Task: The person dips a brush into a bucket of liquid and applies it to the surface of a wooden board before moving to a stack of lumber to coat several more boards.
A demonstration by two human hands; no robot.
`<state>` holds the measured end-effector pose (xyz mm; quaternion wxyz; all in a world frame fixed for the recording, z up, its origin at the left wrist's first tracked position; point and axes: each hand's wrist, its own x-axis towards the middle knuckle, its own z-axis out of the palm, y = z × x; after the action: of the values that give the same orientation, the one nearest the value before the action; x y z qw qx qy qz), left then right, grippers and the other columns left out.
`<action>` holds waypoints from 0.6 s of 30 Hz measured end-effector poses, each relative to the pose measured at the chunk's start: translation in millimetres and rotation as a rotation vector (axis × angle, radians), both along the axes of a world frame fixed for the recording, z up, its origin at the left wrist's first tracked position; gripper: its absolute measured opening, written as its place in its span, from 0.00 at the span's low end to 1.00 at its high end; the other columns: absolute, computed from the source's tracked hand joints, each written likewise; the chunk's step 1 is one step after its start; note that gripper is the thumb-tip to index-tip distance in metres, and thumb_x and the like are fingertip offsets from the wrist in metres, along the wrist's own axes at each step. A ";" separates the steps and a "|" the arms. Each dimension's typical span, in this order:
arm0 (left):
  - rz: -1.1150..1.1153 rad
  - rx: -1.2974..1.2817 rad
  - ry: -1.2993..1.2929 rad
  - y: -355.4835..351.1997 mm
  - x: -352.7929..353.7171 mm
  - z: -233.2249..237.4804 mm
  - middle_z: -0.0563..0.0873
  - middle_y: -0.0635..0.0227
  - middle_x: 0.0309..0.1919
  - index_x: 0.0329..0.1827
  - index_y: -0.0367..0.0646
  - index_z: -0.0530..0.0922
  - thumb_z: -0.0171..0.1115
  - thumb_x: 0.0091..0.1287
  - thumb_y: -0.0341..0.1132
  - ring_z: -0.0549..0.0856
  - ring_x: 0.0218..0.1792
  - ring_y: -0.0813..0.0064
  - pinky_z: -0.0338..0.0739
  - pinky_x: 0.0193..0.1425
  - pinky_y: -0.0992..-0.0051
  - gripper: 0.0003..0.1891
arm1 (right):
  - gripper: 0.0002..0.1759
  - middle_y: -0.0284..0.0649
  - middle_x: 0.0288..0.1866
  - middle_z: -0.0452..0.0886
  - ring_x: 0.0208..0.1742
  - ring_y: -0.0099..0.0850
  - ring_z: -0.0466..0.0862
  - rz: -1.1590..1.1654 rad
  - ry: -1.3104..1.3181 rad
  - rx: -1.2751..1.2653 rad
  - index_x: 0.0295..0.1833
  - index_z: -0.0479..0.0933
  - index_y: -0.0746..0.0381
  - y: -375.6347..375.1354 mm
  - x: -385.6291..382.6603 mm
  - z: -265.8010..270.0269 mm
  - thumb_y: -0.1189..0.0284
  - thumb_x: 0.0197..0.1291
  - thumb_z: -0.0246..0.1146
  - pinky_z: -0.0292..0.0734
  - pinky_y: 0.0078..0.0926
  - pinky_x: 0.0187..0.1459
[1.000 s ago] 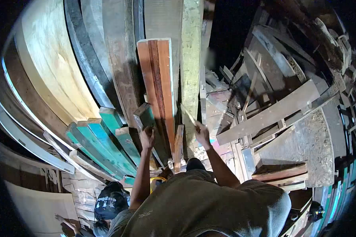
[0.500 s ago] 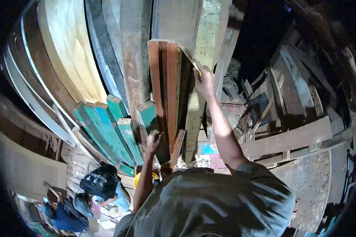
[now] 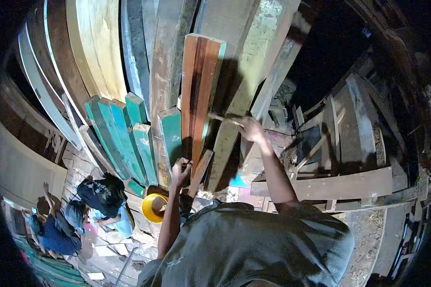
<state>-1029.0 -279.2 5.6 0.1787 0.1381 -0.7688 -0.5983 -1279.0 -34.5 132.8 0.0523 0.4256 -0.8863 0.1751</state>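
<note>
My right hand (image 3: 250,129) is closed round the handle of a thin paintbrush (image 3: 220,117). The brush's tip meets the right side of a tall reddish-brown wooden post (image 3: 208,79), about halfway up. Darker streaks run down the post's face. Lower down, my left hand (image 3: 181,172) is curled into a fist close to the post's lower part; what it grips, if anything, is hidden. Just left of that hand stands a short green-painted post (image 3: 171,131), and to its right leans a narrow bare wood strip (image 3: 200,172).
Several green posts (image 3: 122,138) lean at the left against tall boards (image 3: 100,48). A yellow bucket (image 3: 148,210) sits on the floor by my left forearm. Two people (image 3: 103,193) are at the lower left. Loose timber and a long plank (image 3: 321,184) lie at the right.
My right hand has brought the brush down from the post's top to about its middle. My left hand stays low by the post. The view has shifted, showing more of the yellow bucket.
</note>
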 end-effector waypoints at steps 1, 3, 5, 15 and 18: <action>-0.034 -0.089 -0.057 3.5 6.8 19.0 0.75 0.70 0.26 0.31 0.39 0.71 0.61 0.64 0.33 0.74 0.30 0.79 0.69 0.36 0.77 0.09 | 0.19 0.49 0.47 0.79 0.54 0.44 0.76 -0.116 0.019 0.105 0.54 0.77 0.57 -0.5 -18.7 -14.5 0.70 0.55 0.60 0.72 0.41 0.53; -0.020 -0.105 -0.060 11.4 13.2 22.5 0.76 0.69 0.26 0.31 0.39 0.72 0.61 0.64 0.33 0.75 0.30 0.78 0.70 0.37 0.75 0.08 | 0.18 0.51 0.46 0.80 0.47 0.46 0.80 0.006 -0.026 -0.037 0.54 0.77 0.54 -15.8 -10.7 55.3 0.71 0.55 0.60 0.75 0.41 0.51; -0.012 -0.145 -0.074 16.0 16.4 26.9 0.76 0.68 0.25 0.32 0.39 0.73 0.61 0.63 0.34 0.75 0.31 0.77 0.70 0.38 0.74 0.09 | 0.22 0.49 0.37 0.81 0.38 0.45 0.82 0.004 0.197 -0.183 0.56 0.76 0.51 -26.4 -32.8 74.9 0.68 0.51 0.61 0.77 0.40 0.42; 0.056 0.023 -0.021 20.3 25.3 21.1 0.75 0.73 0.21 0.28 0.40 0.73 0.62 0.63 0.32 0.70 0.26 0.85 0.68 0.31 0.78 0.09 | 0.21 0.51 0.35 0.78 0.38 0.50 0.79 -0.160 0.328 -0.545 0.54 0.77 0.57 -32.2 -14.6 181.9 0.78 0.51 0.59 0.75 0.42 0.39; 0.073 0.038 -0.062 23.5 28.1 39.4 0.74 0.74 0.20 0.28 0.39 0.73 0.62 0.62 0.32 0.71 0.26 0.85 0.69 0.32 0.79 0.09 | 0.20 0.52 0.33 0.77 0.33 0.50 0.78 -0.185 0.427 -0.561 0.55 0.77 0.55 -41.7 -14.6 167.9 0.76 0.55 0.58 0.74 0.43 0.35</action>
<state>-1000.9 -255.7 45.0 0.1737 0.1879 -0.7568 -0.6015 -1293.6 -76.2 300.7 0.3665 0.3396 -0.8077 0.3131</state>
